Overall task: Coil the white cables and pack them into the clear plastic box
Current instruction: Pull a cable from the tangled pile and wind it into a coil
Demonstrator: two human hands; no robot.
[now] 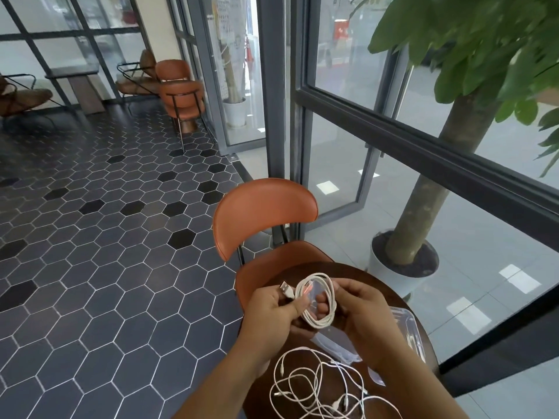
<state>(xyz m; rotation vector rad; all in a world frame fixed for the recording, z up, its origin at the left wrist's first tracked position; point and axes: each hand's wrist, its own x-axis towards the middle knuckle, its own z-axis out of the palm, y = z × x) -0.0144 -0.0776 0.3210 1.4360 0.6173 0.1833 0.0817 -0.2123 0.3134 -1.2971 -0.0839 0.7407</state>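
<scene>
A white cable wound into a coil (328,300) hangs above the round dark table (390,294). My left hand (272,309) grips the coil's left side, with the USB plug (286,289) sticking up past my thumb. My right hand (358,309) holds the coil's right side, fingers curled through the loop. A tangle of loose white cables (320,388) lies on the table near me. The clear plastic box (406,328) sits on the table to the right, partly hidden behind my right hand, and a clear piece (335,346) lies below the coil.
An orange chair (263,213) stands just beyond the table. A potted tree in a white pot (405,261) stands to the right by the glass wall. Hexagon-tiled floor spreads to the left, with more orange chairs (181,89) far off.
</scene>
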